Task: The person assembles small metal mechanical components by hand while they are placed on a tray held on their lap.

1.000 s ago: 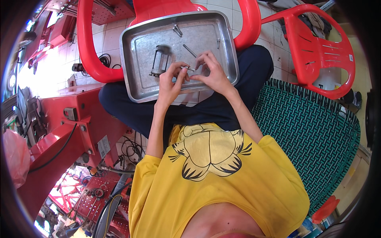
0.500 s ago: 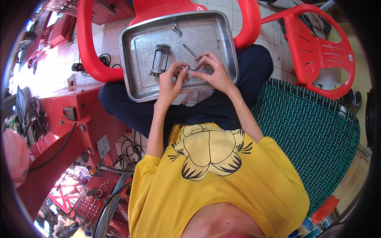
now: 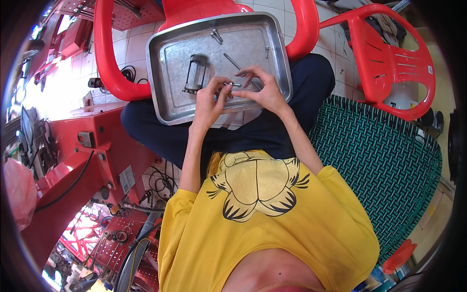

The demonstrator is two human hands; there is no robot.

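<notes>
Over the near part of a metal tray [image 3: 170, 52], my left hand [image 3: 209, 103] pinches a small silver bolt [image 3: 235, 84] between thumb and fingertips. The bolt's shank points right, toward my right hand [image 3: 267, 93], whose thumb and fingers are apart around its free end without gripping it. Just left of my left hand, a cage-like metal part [image 3: 195, 77] with round ends and thin rods rests in the tray. A thin metal rod [image 3: 232, 61] lies beyond my right hand, its near end hidden by the fingers. Loose bolts [image 3: 217, 36] and a small screw [image 3: 266, 52] lie farther back.
The tray sits between my knees and a red plastic chair [image 3: 109, 58]. Another red chair [image 3: 394, 63] is at the far right, beside a green woven seat [image 3: 374, 170]. Red machinery [image 3: 87, 131] stands left, with black cables [image 3: 163, 182] on the floor.
My right hand's fingers have opened away from the bolt, leaving more of its shank showing. My left hand keeps its pinch in nearly the same place.
</notes>
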